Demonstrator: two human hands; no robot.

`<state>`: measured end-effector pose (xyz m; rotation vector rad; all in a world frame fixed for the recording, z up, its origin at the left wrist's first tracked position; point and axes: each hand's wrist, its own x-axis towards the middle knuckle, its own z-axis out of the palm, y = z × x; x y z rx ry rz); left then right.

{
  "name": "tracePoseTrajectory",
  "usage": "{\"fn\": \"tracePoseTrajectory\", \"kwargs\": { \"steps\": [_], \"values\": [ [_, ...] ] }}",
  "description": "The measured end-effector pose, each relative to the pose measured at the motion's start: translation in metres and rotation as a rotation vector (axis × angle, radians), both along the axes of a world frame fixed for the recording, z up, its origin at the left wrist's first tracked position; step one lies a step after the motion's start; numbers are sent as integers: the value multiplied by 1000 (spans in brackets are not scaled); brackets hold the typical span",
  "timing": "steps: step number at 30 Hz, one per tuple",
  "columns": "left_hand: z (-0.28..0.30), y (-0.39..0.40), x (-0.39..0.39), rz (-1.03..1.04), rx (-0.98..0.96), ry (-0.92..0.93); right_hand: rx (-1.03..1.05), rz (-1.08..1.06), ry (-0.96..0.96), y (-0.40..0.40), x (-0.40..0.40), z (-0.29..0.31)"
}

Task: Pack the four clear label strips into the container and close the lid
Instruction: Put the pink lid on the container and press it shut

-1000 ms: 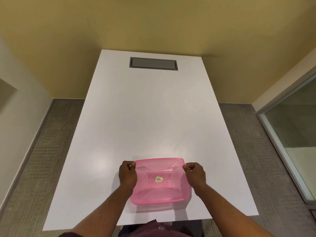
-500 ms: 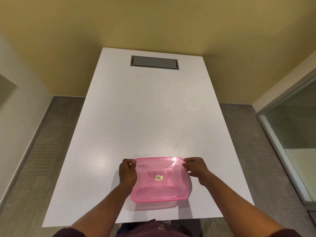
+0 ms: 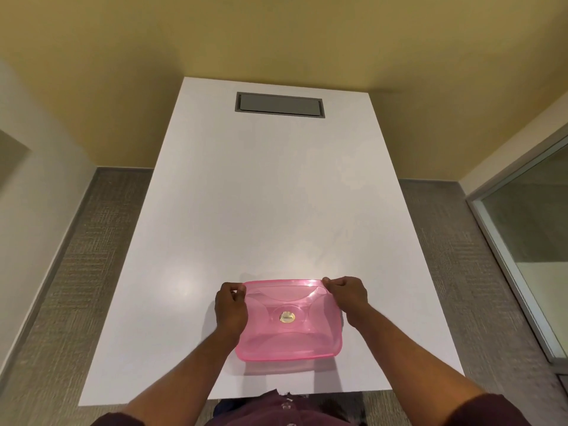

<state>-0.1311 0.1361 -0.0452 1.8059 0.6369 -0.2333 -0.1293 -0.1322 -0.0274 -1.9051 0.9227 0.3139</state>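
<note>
A pink translucent container (image 3: 290,339) with its lid on lies near the front edge of the white table (image 3: 270,195). A small gold sticker (image 3: 287,317) marks the middle of the lid. My left hand (image 3: 230,305) grips the container's left rim, thumb and fingers pinched at the far-left corner. My right hand (image 3: 349,292) pinches the far-right corner of the lid. No clear label strips can be made out, on the table or through the pink plastic.
A grey rectangular cable hatch (image 3: 279,105) is set into the far end of the table. A glass partition (image 3: 528,259) stands to the right. Grey carpet runs along both sides of the table, and yellow walls stand behind.
My right hand has slid from the container's right side up to its far-right corner. The left hand has stayed at the left rim. The container has barely shifted.
</note>
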Motion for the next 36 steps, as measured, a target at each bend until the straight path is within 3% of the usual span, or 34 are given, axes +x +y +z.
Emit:
{"fn": "tracePoseTrajectory", "kwargs": {
  "steps": [4,9,17,23,36],
  "values": [
    [3,-2,12,-5,-7,-10,77,-40,-8,-8,6,-2],
    [8,-5,34,-9,-8,-8,29,-47,-33,-8,23,3],
    [11,3,-5,-101,233,23,-317,66,52,16,-29,3],
    [16,-13,-16,-66,296,161,-324,-76,114,37,-48,-3],
    [5,-14,-16,-118,436,18,-449,-92,67,42,-46,-14]
  ]
}}
